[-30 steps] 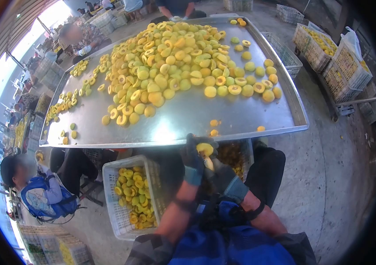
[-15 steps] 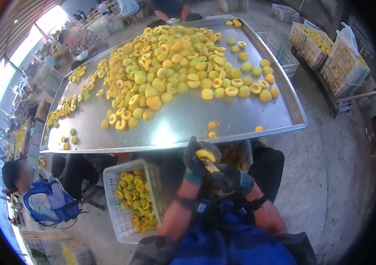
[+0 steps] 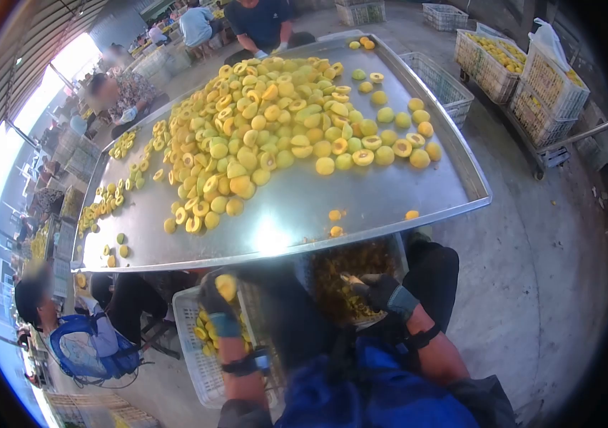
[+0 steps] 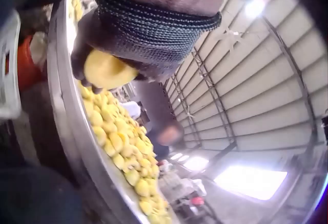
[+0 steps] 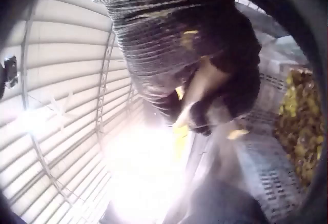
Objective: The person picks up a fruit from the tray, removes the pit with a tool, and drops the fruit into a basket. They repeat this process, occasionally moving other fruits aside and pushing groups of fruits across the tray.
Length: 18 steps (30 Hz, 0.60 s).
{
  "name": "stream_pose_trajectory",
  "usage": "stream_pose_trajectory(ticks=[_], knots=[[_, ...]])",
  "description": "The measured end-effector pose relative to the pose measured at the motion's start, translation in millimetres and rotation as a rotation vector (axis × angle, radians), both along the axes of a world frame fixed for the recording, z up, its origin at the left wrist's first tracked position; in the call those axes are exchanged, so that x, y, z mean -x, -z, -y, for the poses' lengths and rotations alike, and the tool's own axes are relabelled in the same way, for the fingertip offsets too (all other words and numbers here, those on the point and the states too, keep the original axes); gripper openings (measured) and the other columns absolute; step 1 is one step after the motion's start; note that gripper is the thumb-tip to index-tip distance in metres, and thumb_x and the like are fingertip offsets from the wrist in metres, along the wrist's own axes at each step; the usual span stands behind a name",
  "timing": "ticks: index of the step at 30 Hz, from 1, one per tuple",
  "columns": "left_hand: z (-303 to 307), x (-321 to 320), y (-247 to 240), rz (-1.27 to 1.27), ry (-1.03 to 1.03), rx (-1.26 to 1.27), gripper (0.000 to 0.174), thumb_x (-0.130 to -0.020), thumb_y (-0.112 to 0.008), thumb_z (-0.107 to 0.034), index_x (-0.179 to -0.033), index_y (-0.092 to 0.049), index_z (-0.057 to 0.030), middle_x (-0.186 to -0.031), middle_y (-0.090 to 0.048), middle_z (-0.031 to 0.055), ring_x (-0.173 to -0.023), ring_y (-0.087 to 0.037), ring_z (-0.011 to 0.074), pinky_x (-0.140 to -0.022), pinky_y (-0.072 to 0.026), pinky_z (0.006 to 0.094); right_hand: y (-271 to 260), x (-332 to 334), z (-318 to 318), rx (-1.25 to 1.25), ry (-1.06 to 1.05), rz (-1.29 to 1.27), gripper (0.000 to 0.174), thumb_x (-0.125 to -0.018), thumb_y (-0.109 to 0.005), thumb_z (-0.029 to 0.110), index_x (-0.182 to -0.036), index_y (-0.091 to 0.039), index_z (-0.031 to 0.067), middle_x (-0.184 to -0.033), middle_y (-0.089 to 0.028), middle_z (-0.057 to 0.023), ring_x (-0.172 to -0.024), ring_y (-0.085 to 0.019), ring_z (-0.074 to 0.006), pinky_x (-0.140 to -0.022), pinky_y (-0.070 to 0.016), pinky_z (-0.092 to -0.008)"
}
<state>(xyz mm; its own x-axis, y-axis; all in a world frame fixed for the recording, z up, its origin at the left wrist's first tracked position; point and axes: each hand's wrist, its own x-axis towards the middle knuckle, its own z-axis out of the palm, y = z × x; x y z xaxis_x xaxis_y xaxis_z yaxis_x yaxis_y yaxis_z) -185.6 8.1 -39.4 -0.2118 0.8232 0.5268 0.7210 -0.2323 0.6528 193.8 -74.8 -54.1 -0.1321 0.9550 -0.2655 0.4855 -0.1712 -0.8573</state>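
My gloved left hand (image 3: 217, 303) holds a yellow peach half (image 3: 225, 287) above the white crate (image 3: 197, 374) of cut halves. In the left wrist view the fingers curl round the peach half (image 4: 105, 70), and a hollow shows on its face. The gloved right hand (image 3: 382, 292) grips a slim hand tool with a pale handle (image 5: 205, 83), over a second crate of brown and yellow scraps (image 3: 332, 285). Yellow bits cling to the right glove (image 5: 154, 44). The tool's working end is blurred.
A metal table (image 3: 304, 221) with a raised edge stands in front, bearing a large heap of halved peaches (image 3: 247, 135). People sit at its far side and left. More crates (image 3: 489, 64) of fruit stand at the right on a cart (image 3: 532, 153).
Both hands were together at the table edge, the tool at the peach half. Now they are apart: the left has carried the peach half left over the white crate, the right has moved slightly right.
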Motion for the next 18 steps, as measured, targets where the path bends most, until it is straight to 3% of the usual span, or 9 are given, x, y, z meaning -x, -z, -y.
stream_pose_trajectory(ticks=[2, 3, 6, 9, 12, 15, 18], knots=[[13.9, 69.2, -3.3, -0.721, -0.074, 0.385, 0.019, -0.088, -0.057, -0.012, -0.099, -0.07, -0.0047, -0.099, -0.071, 0.0148, -0.091, -0.067, 0.0302, -0.082, -0.0539, 0.0377, 18.0, 3.5, 0.8, -0.152, -0.031, 0.141, 0.029, -0.095, -0.062, 0.033, -0.102, -0.07, 0.006, -0.072, -0.064, -0.0122, -0.068, -0.065, -0.0235, -0.062, -0.0496, -0.0349], [12.2, 80.7, 3.2, -0.663, -0.167, 0.327, 0.019, -0.088, -0.057, -0.013, -0.099, -0.07, -0.0046, -0.1, -0.071, 0.0148, -0.094, -0.066, 0.0306, -0.084, -0.0529, 0.0385, 23.2, 3.7, -1.1, -0.235, -0.034, 0.214, 0.033, -0.095, -0.062, 0.035, -0.1, -0.07, 0.004, -0.076, -0.066, -0.0138, -0.069, -0.065, -0.0257, -0.063, -0.05, -0.0359], [9.9, 91.9, 22.5, -0.555, -0.399, 0.149, 0.023, -0.089, -0.058, -0.019, -0.1, -0.071, -0.0042, -0.102, -0.071, 0.0132, -0.1, -0.065, 0.0301, -0.093, -0.0489, 0.0408, -29.2, 1.1, -5.0, 0.328, 0.127, -0.39, 0.033, -0.097, -0.06, 0.034, -0.098, -0.069, 0.0028, -0.068, -0.062, -0.005, -0.062, -0.06, -0.0136, -0.059, -0.0473, -0.0298], [-19.0, 42.1, 5.9, -0.447, -0.226, 0.069, 0.021, -0.089, -0.058, -0.018, -0.1, -0.071, -0.0058, -0.102, -0.071, 0.0123, -0.099, -0.065, 0.0301, -0.092, -0.0494, 0.0403, -9.6, -0.4, -3.7, 0.144, 0.194, -0.371, 0.034, -0.098, -0.059, 0.036, -0.095, -0.069, 0.003, -0.065, -0.056, 0.0016, -0.063, -0.054, -0.0051, -0.055, -0.0433, -0.0241], [-49.6, -50.6, -11.7, -0.276, 0.095, 0.022, 0.022, -0.089, -0.062, -0.017, -0.103, -0.071, -0.004, -0.105, -0.071, 0.015, -0.1, -0.067, 0.031, -0.09, -0.0519, 0.0389, -20.3, -7.5, -5.0, 0.335, 0.375, -0.438, 0.034, -0.098, -0.058, 0.035, -0.094, -0.069, 0.0027, -0.065, -0.054, 0.0022, -0.061, -0.05, -0.0052, -0.055, -0.0411, -0.0252], [-78.6, -131.2, -13.9, -0.181, 0.398, -0.091, 0.017, -0.085, -0.064, -0.012, -0.099, -0.072, -0.0047, -0.101, -0.072, 0.0128, -0.097, -0.068, 0.0305, -0.088, -0.0522, 0.0389, -10.2, -16.9, -2.9, 0.125, 0.395, -0.561, 0.034, -0.099, -0.057, 0.033, -0.09, -0.067, 0.0012, -0.064, -0.051, 0.0028, -0.062, -0.047, -0.0044, -0.055, -0.0392, -0.0263], [-108.9, -167.8, -5.5, -0.253, 0.403, 0.179, 0.021, -0.087, -0.064, -0.022, -0.1, -0.073, -0.0074, -0.1, -0.072, 0.0137, -0.095, -0.069, 0.0301, -0.084, -0.0531, 0.0375, -16.6, -27.8, -2.4, 0.027, 0.366, -0.496, 0.035, -0.1, -0.055, 0.032, -0.089, -0.065, 0.0007, -0.063, -0.049, 0.0023, -0.06, -0.044, -0.0037, -0.053, -0.0371, -0.0246]])
